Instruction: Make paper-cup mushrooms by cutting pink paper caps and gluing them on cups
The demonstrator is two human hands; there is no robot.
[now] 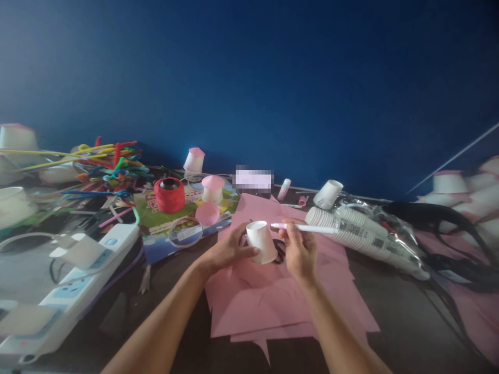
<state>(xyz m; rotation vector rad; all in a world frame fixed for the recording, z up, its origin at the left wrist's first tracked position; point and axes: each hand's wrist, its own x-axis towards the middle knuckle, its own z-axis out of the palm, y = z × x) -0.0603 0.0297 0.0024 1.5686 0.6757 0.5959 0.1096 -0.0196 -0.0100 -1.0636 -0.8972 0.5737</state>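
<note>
A white paper cup (262, 243) is held tilted in my left hand (233, 246), its open end facing up and a little toward the left. In my right hand (299, 250) there is a white pen with a pink tip (312, 228), pointing left, its tip near the cup's rim. Pink paper sheets (265, 306) lie under both hands. Partly hidden between the hands, black-handled scissors (279, 251) rest on the paper.
Left: power strip (91, 270), pipe cleaners (117, 166), red string spool (170, 196), tape roll (186, 232) and pink-topped cup (212, 189). Right: stacked paper cups (351, 234), an upright cup (328, 194) and black straps (440, 218). Behind stands a glue stick (284, 190).
</note>
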